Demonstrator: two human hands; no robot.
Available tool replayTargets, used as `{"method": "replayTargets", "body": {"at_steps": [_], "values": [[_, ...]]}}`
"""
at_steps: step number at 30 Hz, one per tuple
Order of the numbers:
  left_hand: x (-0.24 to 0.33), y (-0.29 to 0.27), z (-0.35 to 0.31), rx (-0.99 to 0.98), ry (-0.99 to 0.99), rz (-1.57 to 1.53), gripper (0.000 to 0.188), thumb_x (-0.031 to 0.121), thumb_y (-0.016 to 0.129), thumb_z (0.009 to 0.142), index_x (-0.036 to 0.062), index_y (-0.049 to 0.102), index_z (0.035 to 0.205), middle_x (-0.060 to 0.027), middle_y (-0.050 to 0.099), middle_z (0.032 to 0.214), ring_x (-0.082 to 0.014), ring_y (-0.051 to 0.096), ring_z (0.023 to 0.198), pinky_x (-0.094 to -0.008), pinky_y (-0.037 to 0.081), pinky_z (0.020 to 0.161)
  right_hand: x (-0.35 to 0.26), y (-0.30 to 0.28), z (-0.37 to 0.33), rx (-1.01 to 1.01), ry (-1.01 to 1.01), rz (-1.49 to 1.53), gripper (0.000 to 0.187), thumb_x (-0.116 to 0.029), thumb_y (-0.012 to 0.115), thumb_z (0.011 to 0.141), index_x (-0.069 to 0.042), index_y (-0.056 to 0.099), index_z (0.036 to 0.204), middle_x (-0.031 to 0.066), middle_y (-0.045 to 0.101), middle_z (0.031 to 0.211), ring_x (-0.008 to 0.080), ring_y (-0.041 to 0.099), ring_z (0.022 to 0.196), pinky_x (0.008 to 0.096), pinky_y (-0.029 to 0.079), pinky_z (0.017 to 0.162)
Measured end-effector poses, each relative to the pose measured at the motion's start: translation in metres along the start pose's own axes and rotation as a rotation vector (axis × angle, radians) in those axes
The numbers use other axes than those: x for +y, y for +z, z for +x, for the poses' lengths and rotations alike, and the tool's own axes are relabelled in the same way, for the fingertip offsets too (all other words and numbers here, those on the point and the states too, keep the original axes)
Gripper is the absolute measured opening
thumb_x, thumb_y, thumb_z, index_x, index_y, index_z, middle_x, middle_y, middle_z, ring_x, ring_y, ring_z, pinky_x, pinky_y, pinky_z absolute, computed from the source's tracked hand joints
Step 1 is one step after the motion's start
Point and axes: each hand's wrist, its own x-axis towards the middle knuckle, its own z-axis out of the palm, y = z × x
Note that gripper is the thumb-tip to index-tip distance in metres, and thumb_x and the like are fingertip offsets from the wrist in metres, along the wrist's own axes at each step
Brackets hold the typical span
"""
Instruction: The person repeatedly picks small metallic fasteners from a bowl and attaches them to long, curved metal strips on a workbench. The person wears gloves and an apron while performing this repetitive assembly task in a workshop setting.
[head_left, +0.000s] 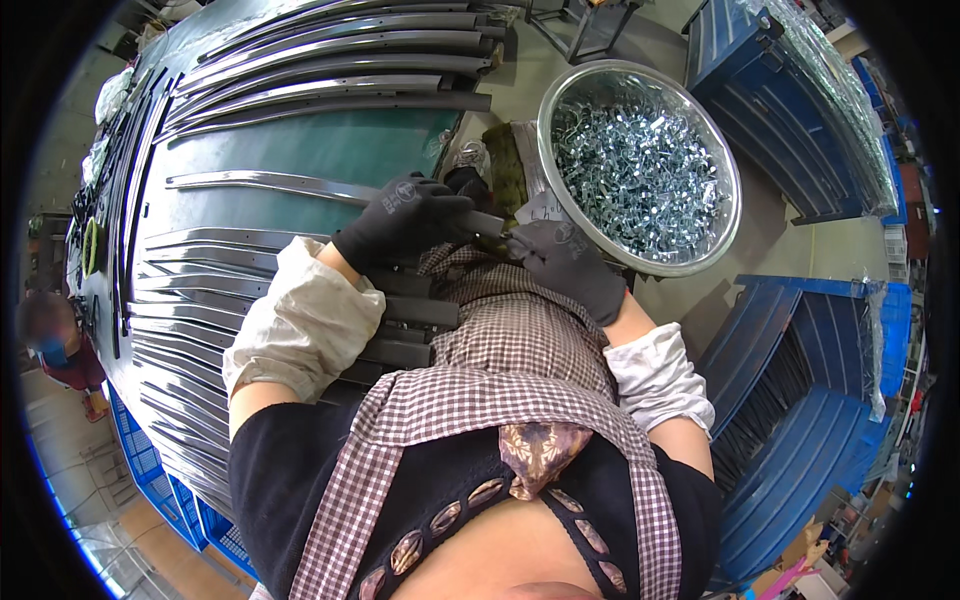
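Observation:
A long, dark, glossy metal strip lies across the table's right edge, its near end sticking out over my lap. My left hand, in a dark grey glove, is wrapped round the strip close to that end. My right hand, gloved the same way, is closed with its fingertips pinched just at the strip's tip. Whatever sits between those fingertips is too small to make out. Beyond my right hand stands a round metal bowl heaped with small shiny metal clips.
More dark strips lie in rows on the green-topped table, near and far. A small grey card is by the bowl. Blue metal bins stand at the right. Another person is at the far left.

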Motion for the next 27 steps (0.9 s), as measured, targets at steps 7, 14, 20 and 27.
{"method": "replayTargets", "body": {"at_steps": [7, 14, 20, 27], "values": [[0.006, -0.011, 0.004, 0.052, 0.088, 0.095, 0.041, 0.025, 0.076, 0.082, 0.0140, 0.068, 0.121, -0.0097, 0.066, 0.089, -0.0303, 0.065, 0.077, -0.0419, 0.051, 0.071, 0.024, -0.065, -0.033, 0.068, 0.281, -0.043, 0.028, -0.029, 0.061, 0.095, -0.005, 0.071, 0.105, 0.0184, 0.070, 0.091, 0.0359, 0.068, 0.082, 0.0448, 0.054, 0.074], [0.044, -0.028, -0.009, -0.087, 0.050, 0.011, 0.047, 0.019, 0.073, 0.083, 0.0085, 0.064, 0.128, -0.0113, 0.067, 0.092, -0.0298, 0.064, 0.072, -0.0407, 0.050, 0.068, 0.067, -0.101, -0.040, 0.176, 0.457, -0.098, 0.027, -0.032, 0.067, 0.093, -0.005, 0.071, 0.094, 0.0138, 0.072, 0.085, 0.0302, 0.068, 0.074, 0.0398, 0.052, 0.067], [0.074, -0.059, -0.069, -0.213, -0.051, -0.178, 0.045, 0.024, 0.078, 0.077, 0.0043, 0.068, 0.117, -0.0147, 0.070, 0.093, -0.0339, 0.070, 0.084, -0.0402, 0.056, 0.075, 0.139, -0.118, -0.016, 0.178, 0.501, -0.359, 0.030, -0.033, 0.067, 0.088, -0.008, 0.069, 0.104, 0.0140, 0.071, 0.098, 0.0312, 0.068, 0.092, 0.0429, 0.054, 0.079], [-0.014, -0.103, -0.044, -0.020, -0.346, -0.151, 0.050, 0.026, 0.081, 0.082, 0.0098, 0.066, 0.127, -0.0151, 0.066, 0.128, -0.0326, 0.063, 0.116, -0.0421, 0.049, 0.101, 0.173, -0.101, 0.017, 0.016, 0.571, -0.686, 0.043, -0.034, 0.071, 0.086, -0.017, 0.063, 0.124, 0.0176, 0.063, 0.119, 0.0376, 0.067, 0.103, 0.0479, 0.056, 0.084]]}}
